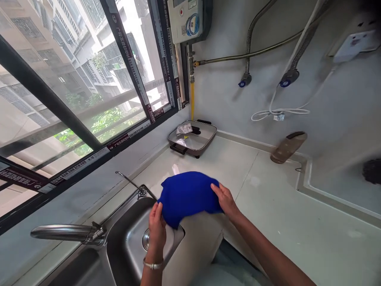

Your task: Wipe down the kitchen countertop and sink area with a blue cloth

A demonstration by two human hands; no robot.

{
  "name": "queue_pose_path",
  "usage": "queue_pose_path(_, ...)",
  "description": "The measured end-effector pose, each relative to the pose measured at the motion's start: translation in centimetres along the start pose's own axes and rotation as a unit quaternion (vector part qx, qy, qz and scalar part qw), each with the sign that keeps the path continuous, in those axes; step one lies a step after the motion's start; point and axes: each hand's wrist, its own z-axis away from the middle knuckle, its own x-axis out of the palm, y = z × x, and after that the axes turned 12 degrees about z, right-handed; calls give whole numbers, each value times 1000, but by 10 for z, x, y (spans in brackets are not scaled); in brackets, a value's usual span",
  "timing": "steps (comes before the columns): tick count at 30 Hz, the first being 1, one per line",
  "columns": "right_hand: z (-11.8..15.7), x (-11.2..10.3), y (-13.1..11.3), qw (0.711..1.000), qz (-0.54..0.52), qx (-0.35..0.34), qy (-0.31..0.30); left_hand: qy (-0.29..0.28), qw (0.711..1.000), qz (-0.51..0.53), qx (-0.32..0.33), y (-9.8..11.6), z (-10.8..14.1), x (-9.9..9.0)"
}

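Observation:
A plain blue cloth (190, 196) is stretched out in the air between my two hands, over the counter's front edge and the sink's right end. My left hand (156, 226) pinches its left edge, with a bracelet on that wrist. At the cloth's right side, my right hand (225, 200) grips the edge between thumb and fingers. The cloth covers part of the counter and sink rim behind it. Below my left hand lies the steel sink basin (132, 230) with its round drain (145, 239).
A large faucet (65, 232) and a thin spout (127, 179) stand at the sink. An electric pan with a glass lid (195, 137) sits in the counter's back corner. A brown bottle-like object (288, 147) rests near the wall. Hoses and a looped white cable (276, 114) hang above the counter (285, 206).

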Motion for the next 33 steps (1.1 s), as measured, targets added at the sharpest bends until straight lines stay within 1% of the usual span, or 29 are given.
queue_pose_path(1, 13, -4, 16, 999, 14, 35, -19, 1, 999, -16, -29, -12, 6, -16)
queue_pose_path(3, 38, -13, 53, 992, 29, 112, -43, 11, 990, -76, -117, -37, 19, -49)
queue_pose_path(4, 49, -17, 71, 988, 47, 144, -42, -7, 982, -109, -154, -48, 25, -64)
queue_pose_path(5, 60, -21, 86, 984, 58, 162, -53, -9, 977, -121, -175, -58, 31, -77)
queue_pose_path(7, 77, -28, 104, 978, 85, 171, -82, -36, 969, -141, -198, -68, 43, -96)
queue_pose_path(9, 88, -32, 107, 975, 119, 144, -120, -85, 962, -169, -195, -67, 53, -106)
queue_pose_path(12, 91, -35, 94, 966, 180, 77, -169, -171, 943, -233, -165, -50, 57, -108)
queue_pose_path(14, 86, -40, 87, 957, 221, 40, -181, -198, 932, -263, -148, -39, 55, -106)
queue_pose_path(16, 80, -49, 87, 949, 263, 20, -174, -206, 926, -283, -140, -35, 52, -105)
queue_pose_path(18, 77, -62, 95, 938, 311, 23, -148, -206, 922, -296, -141, -41, 52, -108)
queue_pose_path(20, 76, -75, 106, 922, 366, 52, -118, -201, 918, -311, -144, -53, 55, -113)
queue_pose_path(22, 75, -83, 115, 899, 422, 79, -88, -179, 914, -338, -133, -65, 57, -119)
queue_pose_path(23, 74, -83, 119, 890, 443, 83, -73, -163, 911, -359, -121, -70, 57, -121)
queue_pose_path(25, 68, -75, 123, 881, 467, 66, -35, -123, 904, -402, -83, -73, 51, -121)
queue_pose_path(27, 56, -56, 126, 883, 468, 42, -3, -87, 898, -430, -41, -72, 40, -116)
queue_pose_path(31, 27, -10, 133, 888, 458, 35, 23, -34, 893, -448, 23, -70, 12, -93)
queue_pose_path(33, 18, 6, 136, 893, 447, 35, 28, -19, 894, -446, 44, -74, 2, -83)
